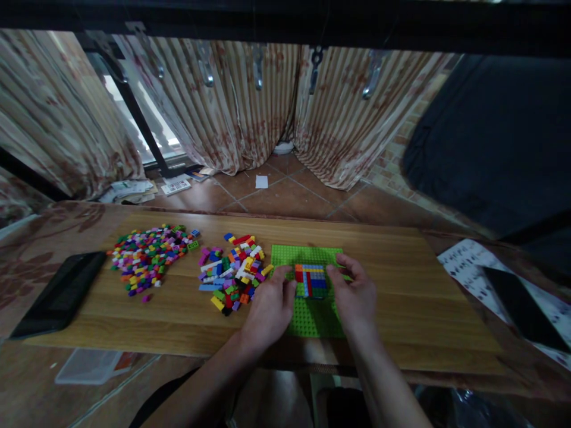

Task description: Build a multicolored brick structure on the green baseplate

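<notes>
A small multicoloured block of toy building bricks (311,282), with red, yellow, blue and green parts, sits over the middle of a bright green studded baseplate (307,324). My left hand (272,300) has its thumb and fingers curled against the block's left side. From the right, my right hand (354,291) meets the opposite side with its thumb, its fingers bent. The block is held between the two hands. Whether it is pressed onto the studs or slightly lifted, I cannot tell. Part of the baseplate's left edge is hidden behind my left hand.
A pile of larger mixed bricks (234,270) lies left of the baseplate, and a pile of smaller bricks (149,255) farther left. A black tablet (60,294) rests at the wooden board's (410,309) left end. On the right, a dark phone (526,306) lies on printed sheets (468,261).
</notes>
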`<state>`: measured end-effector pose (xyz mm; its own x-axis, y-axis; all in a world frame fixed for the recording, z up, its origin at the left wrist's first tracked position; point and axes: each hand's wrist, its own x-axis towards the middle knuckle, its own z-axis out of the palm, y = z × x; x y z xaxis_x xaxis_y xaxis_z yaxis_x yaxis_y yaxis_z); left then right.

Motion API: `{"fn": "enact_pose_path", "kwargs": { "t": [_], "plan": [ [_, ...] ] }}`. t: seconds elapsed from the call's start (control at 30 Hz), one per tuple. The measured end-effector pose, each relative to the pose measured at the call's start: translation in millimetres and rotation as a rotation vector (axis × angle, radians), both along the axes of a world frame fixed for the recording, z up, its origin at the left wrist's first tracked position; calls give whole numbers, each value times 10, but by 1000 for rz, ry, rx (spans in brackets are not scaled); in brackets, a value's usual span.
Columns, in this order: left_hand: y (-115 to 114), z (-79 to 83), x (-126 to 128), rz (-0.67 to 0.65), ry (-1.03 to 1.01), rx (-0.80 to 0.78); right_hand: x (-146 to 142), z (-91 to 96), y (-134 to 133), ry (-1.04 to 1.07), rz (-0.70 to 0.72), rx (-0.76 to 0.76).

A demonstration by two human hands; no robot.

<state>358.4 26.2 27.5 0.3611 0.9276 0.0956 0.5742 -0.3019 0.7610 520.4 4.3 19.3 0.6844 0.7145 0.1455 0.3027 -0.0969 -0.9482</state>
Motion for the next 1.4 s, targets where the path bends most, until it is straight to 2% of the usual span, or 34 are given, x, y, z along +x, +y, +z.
{"fn": "enact_pose_path", "kwargs": {
  "t": [0.2,0.4,0.63,0.9,1.23,1.4],
  "plan": [
    [24,-75,63,30,-11,-4,23,-82,25,115,38,5],
    [36,-74,103,94,10,-102,55,-114,26,126,49,17],
    [60,-53,149,138,-70,-193,63,-144,8,115,92,-23],
    [106,-140,178,164,-163,-245,19,-168,19,170,125,-20],
    [115,-225,211,131,-229,-195,40,-231,34,173,120,2],
    [162,-113,87,147,-308,-150,137,-254,13,150,88,31]
  ]
}}
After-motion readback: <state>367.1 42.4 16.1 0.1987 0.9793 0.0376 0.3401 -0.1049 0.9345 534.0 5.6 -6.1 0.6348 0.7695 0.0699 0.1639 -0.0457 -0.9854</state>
